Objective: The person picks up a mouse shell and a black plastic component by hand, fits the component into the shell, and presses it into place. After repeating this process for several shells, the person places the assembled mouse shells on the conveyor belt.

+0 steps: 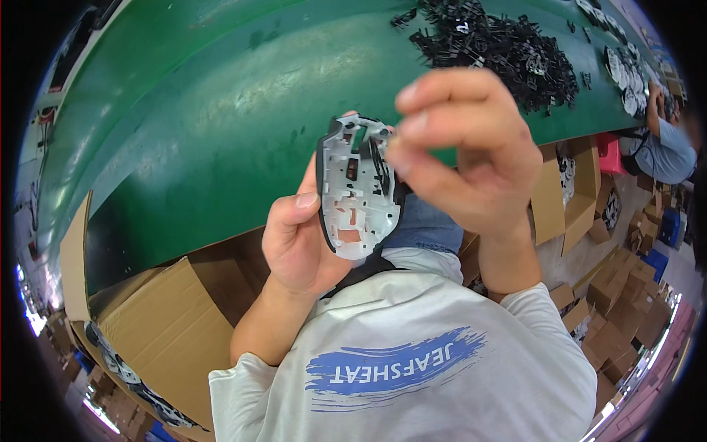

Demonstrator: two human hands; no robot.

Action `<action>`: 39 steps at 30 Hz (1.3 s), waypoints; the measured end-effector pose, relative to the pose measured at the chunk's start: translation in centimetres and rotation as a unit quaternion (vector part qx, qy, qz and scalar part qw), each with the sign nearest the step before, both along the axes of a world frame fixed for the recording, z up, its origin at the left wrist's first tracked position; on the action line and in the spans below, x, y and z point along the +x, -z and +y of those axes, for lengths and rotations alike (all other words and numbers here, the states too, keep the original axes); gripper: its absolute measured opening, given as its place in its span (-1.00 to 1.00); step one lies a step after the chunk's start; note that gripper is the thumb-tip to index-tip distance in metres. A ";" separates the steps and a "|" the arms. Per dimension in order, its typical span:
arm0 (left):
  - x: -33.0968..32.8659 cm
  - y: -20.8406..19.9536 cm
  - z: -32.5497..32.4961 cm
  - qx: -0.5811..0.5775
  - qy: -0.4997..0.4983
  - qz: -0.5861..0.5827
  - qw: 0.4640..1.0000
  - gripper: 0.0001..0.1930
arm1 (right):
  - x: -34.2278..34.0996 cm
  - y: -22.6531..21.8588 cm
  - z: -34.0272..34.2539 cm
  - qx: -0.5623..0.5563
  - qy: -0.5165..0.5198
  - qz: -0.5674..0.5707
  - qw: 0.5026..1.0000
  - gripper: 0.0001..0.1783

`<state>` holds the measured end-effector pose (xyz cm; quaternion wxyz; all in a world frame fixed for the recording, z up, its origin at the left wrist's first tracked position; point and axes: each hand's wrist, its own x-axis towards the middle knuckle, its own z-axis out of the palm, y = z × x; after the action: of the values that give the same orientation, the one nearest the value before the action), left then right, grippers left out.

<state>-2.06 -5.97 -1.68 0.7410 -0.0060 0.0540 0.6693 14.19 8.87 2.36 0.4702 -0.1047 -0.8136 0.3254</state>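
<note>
My left hand [298, 239] grips a computer mouse shell [361, 184] from its left side and underneath, with the thumb on the rim. The shell is white plastic inside with a black outer edge, and its hollow side faces up, showing posts, clips and cut-outs. A slim black part [378, 168] lies along the right side of the cavity. Close to the shell's upper right edge, my right hand [468, 144] is raised with thumb and fingers bent into a pinch. Its fingertips are slightly blurred, and whatever they may hold does not show.
A heap of small black plastic parts [508, 59] lies on the green table [221, 96]. White and black shells [626, 77] sit at its far right, near another person [666, 147]. Cardboard boxes stand at the lower left [162, 317] and right [549, 199].
</note>
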 end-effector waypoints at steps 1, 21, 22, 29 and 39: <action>-0.3 -0.4 -0.2 -0.021 0.001 0.021 1.000 -0.07 | 0.2 -0.1 -0.8 -0.037 -0.013 -0.015 0.999 -0.60; 1.6 -1.8 0.5 -0.076 -0.014 0.230 0.970 -0.22 | 0.2 2.1 -3.7 0.093 0.051 -0.127 0.986 -0.73; 1.5 -1.6 0.4 -0.076 -0.014 0.230 0.970 -0.22 | 0.1 2.1 -3.5 0.071 0.046 -0.096 0.992 -0.74; 1.2 -0.8 0.0 -0.112 0.029 0.120 0.986 -0.27 | 1.1 1.3 -4.0 -0.152 0.083 -0.088 0.981 -0.68; 2.1 -0.2 -0.1 -0.127 0.004 0.472 0.872 -0.41 | 1.6 3.5 -4.3 -0.193 0.096 -0.100 0.971 -0.66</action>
<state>0.05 -6.02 -1.46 0.6224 0.2167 0.4824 0.5770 15.75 4.60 -1.18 0.3860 -0.3036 -0.7644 0.4177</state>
